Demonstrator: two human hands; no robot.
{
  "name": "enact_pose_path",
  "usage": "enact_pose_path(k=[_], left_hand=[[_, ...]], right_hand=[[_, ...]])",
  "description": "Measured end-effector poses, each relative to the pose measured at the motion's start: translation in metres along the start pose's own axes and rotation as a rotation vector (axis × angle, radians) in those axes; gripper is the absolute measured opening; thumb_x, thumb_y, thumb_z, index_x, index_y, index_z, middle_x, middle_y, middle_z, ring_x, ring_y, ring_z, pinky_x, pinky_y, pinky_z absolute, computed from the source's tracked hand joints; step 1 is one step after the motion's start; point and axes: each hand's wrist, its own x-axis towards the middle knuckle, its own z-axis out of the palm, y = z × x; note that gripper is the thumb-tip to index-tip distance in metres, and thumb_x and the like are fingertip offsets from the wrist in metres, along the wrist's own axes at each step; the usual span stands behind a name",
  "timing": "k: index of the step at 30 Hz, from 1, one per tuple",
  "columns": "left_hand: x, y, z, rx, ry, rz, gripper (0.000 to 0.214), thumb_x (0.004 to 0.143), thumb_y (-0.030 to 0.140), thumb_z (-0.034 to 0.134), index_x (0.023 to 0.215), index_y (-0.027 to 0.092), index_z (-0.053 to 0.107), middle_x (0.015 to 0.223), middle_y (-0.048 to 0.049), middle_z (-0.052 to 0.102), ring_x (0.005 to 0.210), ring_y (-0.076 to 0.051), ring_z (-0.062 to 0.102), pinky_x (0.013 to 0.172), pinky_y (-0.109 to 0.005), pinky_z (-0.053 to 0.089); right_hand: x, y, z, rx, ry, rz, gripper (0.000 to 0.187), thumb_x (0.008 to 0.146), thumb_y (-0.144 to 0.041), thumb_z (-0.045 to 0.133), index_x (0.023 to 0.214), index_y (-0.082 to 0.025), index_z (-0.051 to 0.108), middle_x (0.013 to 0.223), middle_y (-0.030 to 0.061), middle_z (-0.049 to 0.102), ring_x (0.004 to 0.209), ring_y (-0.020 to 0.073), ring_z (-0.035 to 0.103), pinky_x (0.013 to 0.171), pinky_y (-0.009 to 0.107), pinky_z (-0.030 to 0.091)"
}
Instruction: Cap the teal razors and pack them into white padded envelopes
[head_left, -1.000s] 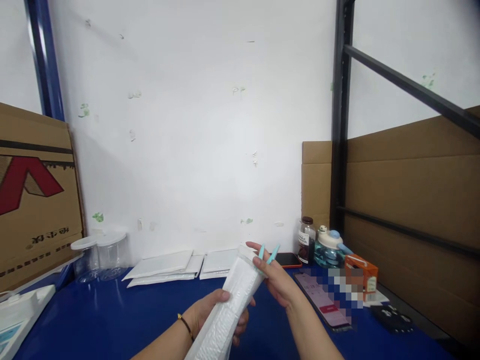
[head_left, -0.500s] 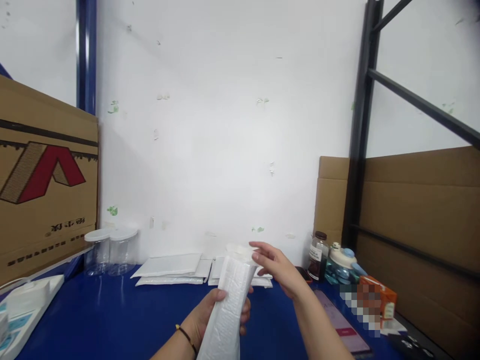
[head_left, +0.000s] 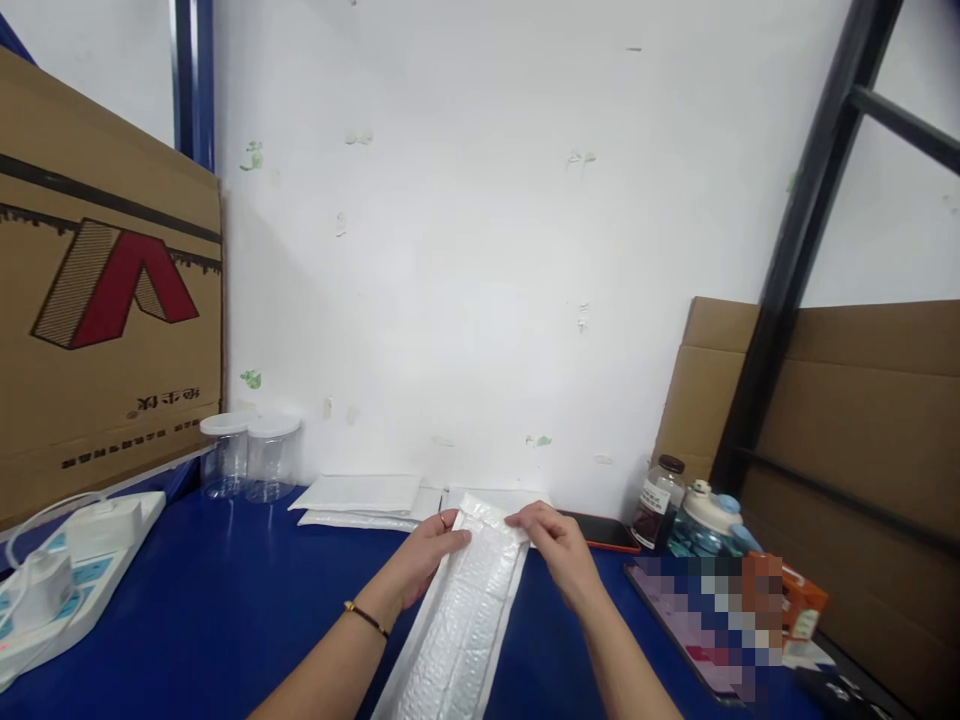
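cardboard [head_left: 112,370] with a red and hatched emblem stands at the far left, and below it a white power strip [head_left: 94,580] carries white plugs [head_left: 45,590]. two clear jars [head_left: 271,455] with white lids stand side by side near the wall on the blue tabletop [head_left: 247,600]. next along, flat white envelopes [head_left: 356,495] lie stacked at the foot of the wall, with more behind the hands. the left hand [head_left: 427,560], a dark bracelet [head_left: 366,620] at its wrist, grasps the left edge of a silvery-white bubble mailer [head_left: 472,600] near its top, thumb across the front. the mailer is held slanting above the table in front of the person, its lower end running out of view. the right hand [head_left: 559,550] pinches the mailer's upper right corner with its fingertips. behind that hand a dark phone [head_left: 604,530] with an orange edge lies flat, just beside a brown-lidded jar [head_left: 660,500]. further right are a bluish bottle [head_left: 705,525], a larger device [head_left: 697,655] with a pinkish screen, partly pixelated, and an orange box [head_left: 804,600]. a black post [head_left: 780,330] leans before brown panels [head_left: 870,420].
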Motion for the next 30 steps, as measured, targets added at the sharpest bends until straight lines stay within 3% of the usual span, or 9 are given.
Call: enact_pose_path(k=[3, 6, 9, 12, 15, 21, 23, 27, 30], left_hand=[[0.001, 0.001, 0.005, 0.12, 0.083, 0.073, 0.035, 0.069, 0.039, 0.068, 0.091, 0.014, 0.06, 0.08, -0.0032, 0.066, 0.075, -0.017, 0.06, 0.072, -0.028, 0.044], [0.004, 0.002, 0.014, 0.239, 0.204, 0.133, 0.033, 0.064, 0.042, 0.07, 0.077, 0.013, 0.06, 0.066, 0.0004, 0.061, 0.061, -0.013, 0.055, 0.061, -0.024, 0.042], [0.006, 0.001, 0.022, 0.342, 0.226, 0.143, 0.033, 0.059, 0.042, 0.073, 0.066, 0.013, 0.058, 0.057, 0.0029, 0.056, 0.052, -0.009, 0.048, 0.052, -0.021, 0.036], [0.005, 0.001, 0.022, 0.412, 0.181, 0.148, 0.035, 0.061, 0.045, 0.07, 0.067, 0.012, 0.06, 0.056, 0.0033, 0.055, 0.053, -0.009, 0.046, 0.052, -0.02, 0.034], [0.0, 0.004, 0.017, 0.427, 0.102, 0.127, 0.038, 0.069, 0.049, 0.063, 0.072, 0.011, 0.062, 0.059, 0.0027, 0.055, 0.056, -0.009, 0.047, 0.055, -0.02, 0.035], [-0.009, 0.006, 0.017, 0.374, -0.105, 0.005, 0.044, 0.066, 0.043, 0.069, 0.099, 0.015, 0.06, 0.074, 0.0, 0.063, 0.063, -0.01, 0.054, 0.061, -0.021, 0.04], [-0.009, 0.008, 0.018, 0.402, -0.131, 0.033, 0.039, 0.067, 0.042, 0.068, 0.093, 0.013, 0.063, 0.078, -0.0023, 0.064, 0.067, -0.012, 0.056, 0.065, -0.022, 0.041], [-0.012, 0.036, 0.006, 0.666, 0.03, 0.164, 0.034, 0.073, 0.042, 0.061, 0.089, 0.013, 0.064, 0.08, -0.0021, 0.066, 0.07, -0.015, 0.058, 0.066, -0.023, 0.042], [-0.019, 0.082, -0.012, 0.946, 0.195, 0.313, 0.029, 0.079, 0.039, 0.053, 0.093, 0.016, 0.064, 0.085, -0.0007, 0.067, 0.075, -0.015, 0.058, 0.068, -0.023, 0.043]], right_hand=[[-0.003, 0.001, 0.004, -0.001, -0.036, 0.068, 0.021, 0.069, -0.039, 0.066, 0.075, -0.019, 0.071, 0.071, 0.0033, 0.059, 0.062, 0.0149, 0.048, 0.056, 0.026, 0.038], [-0.006, 0.002, 0.01, 0.07, -0.08, 0.143, 0.025, 0.067, -0.037, 0.068, 0.084, -0.018, 0.067, 0.067, 0.0005, 0.058, 0.06, 0.0131, 0.048, 0.054, 0.023, 0.036], [-0.007, 0.002, 0.013, 0.0, -0.1, 0.216, 0.028, 0.065, -0.039, 0.07, 0.078, -0.015, 0.066, 0.06, -0.001, 0.055, 0.054, 0.0112, 0.045, 0.051, 0.022, 0.033], [-0.008, 0.0, 0.01, 0.005, -0.172, 0.256, 0.03, 0.067, -0.042, 0.067, 0.069, -0.012, 0.066, 0.057, -0.0007, 0.056, 0.052, 0.01, 0.044, 0.05, 0.022, 0.03], [-0.012, -0.002, 0.002, 0.118, -0.258, 0.262, 0.032, 0.07, -0.043, 0.065, 0.076, -0.012, 0.067, 0.062, 0.0004, 0.06, 0.055, 0.0111, 0.048, 0.052, 0.022, 0.033], [-0.008, -0.005, -0.008, 0.127, -0.221, 0.251, 0.039, 0.075, -0.048, 0.06, 0.086, -0.011, 0.068, 0.075, 0.0068, 0.068, 0.067, 0.0195, 0.058, 0.062, 0.028, 0.044], [-0.006, -0.011, -0.006, -0.009, -0.164, 0.16, 0.039, 0.077, -0.047, 0.057, 0.091, -0.013, 0.068, 0.082, 0.0087, 0.068, 0.076, 0.023, 0.06, 0.068, 0.033, 0.047], [-0.029, -0.02, -0.002, -0.392, 0.183, -0.257, 0.041, 0.076, -0.036, 0.061, 0.115, -0.023, 0.058, 0.111, 0.0102, 0.06, 0.103, 0.0285, 0.053, 0.089, 0.045, 0.042], [-0.078, -0.009, 0.003, -0.351, 0.136, -0.51, 0.034, 0.08, -0.028, 0.059, 0.113, -0.038, 0.056, 0.106, 0.0032, 0.061, 0.1, 0.0231, 0.056, 0.086, 0.042, 0.046]])
